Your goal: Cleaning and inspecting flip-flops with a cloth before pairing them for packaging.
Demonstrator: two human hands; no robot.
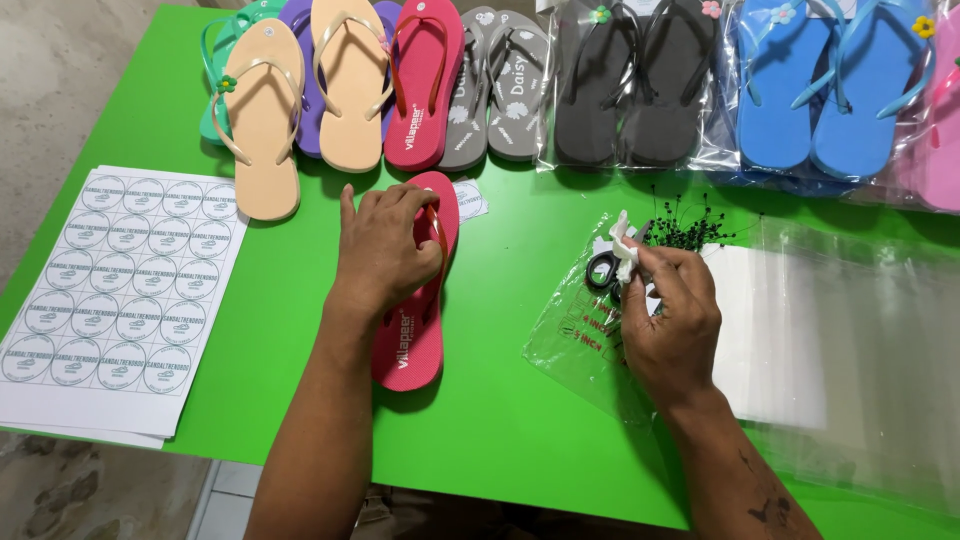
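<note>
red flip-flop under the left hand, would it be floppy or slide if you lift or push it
The red flip-flop looks like thin foam, so probably light and somewhat bendy. It lies flat on the smooth green table, so it may slide rather than tip. The left hand pressing its strap should steady it.

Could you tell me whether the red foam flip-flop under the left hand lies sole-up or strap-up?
Strap-up: the red foam flip-flop shows its strap under the left hand.

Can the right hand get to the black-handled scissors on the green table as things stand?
Probably yes: the right hand is right beside the black-handled scissors, nothing between them, though its fingers already pinch a small white scrap.
</note>
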